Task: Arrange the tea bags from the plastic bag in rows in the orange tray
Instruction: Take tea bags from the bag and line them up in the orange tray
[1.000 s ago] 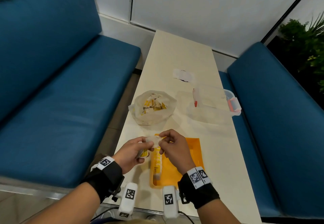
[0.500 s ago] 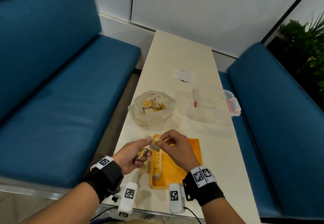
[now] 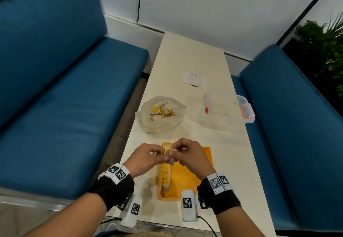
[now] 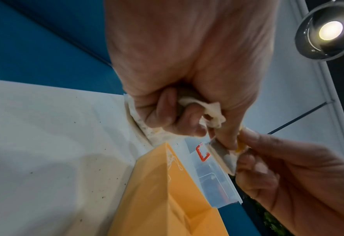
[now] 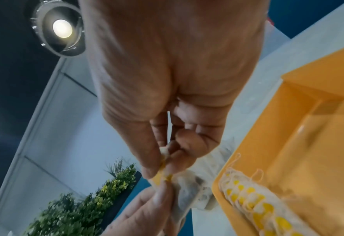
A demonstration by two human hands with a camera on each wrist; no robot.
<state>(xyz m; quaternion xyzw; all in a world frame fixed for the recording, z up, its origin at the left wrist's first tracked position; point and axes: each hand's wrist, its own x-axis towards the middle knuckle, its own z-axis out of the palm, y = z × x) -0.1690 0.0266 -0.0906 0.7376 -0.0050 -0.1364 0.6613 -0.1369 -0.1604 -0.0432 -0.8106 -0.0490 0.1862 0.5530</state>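
Both hands meet above the far left corner of the orange tray (image 3: 189, 179). My left hand (image 3: 146, 158) and right hand (image 3: 187, 155) pinch the same white-and-yellow tea bag (image 3: 169, 154) between fingertips; in the left wrist view this tea bag (image 4: 227, 157) hangs between them. The left hand's curled lower fingers also clutch more crumpled tea bags (image 4: 207, 110). A row of tea bags (image 3: 164, 173) lies along the tray's left wall, shown close up as a yellow-spotted row (image 5: 253, 201). The plastic bag (image 3: 160, 114) with several tea bags sits open beyond the tray.
A clear lidded box with red clips (image 3: 226, 110) stands at the table's right edge. A small white packet (image 3: 194, 80) lies farther back. Blue bench seats (image 3: 65, 106) flank the narrow cream table (image 3: 187, 56); plants (image 3: 323, 51) stand at the far right.
The hands, slightly apart half a second ago, have closed together again and lifted a little, both now pinching one tea bag over the tray's far corner.
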